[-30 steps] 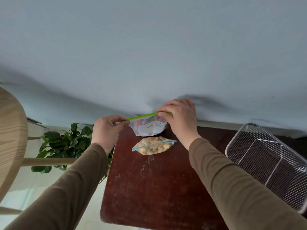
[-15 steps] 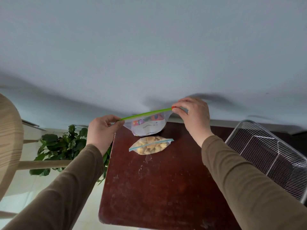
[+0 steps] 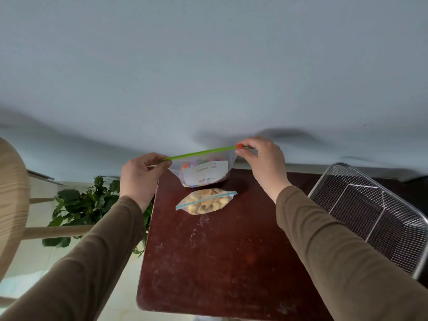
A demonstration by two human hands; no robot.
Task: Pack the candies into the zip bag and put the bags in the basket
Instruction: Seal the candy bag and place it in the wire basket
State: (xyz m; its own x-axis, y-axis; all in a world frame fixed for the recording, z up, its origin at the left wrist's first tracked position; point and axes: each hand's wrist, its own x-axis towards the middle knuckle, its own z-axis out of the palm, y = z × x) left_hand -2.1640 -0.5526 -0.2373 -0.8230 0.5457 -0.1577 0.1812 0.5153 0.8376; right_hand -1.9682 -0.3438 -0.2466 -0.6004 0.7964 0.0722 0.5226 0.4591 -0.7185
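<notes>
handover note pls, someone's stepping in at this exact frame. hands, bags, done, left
Left hand: pinching the left end of the green zip strip.
Right hand: on the red slider at the right end.
Candy bag: upright on the table, zip looks run across.
Second bag: lying closed in front of it.
Basket: at right, no bags inside.
Left: move both bags into it.

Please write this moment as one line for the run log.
step: zipping candy bag | left hand: holds zip end | right hand: on slider | basket: no bags
</notes>
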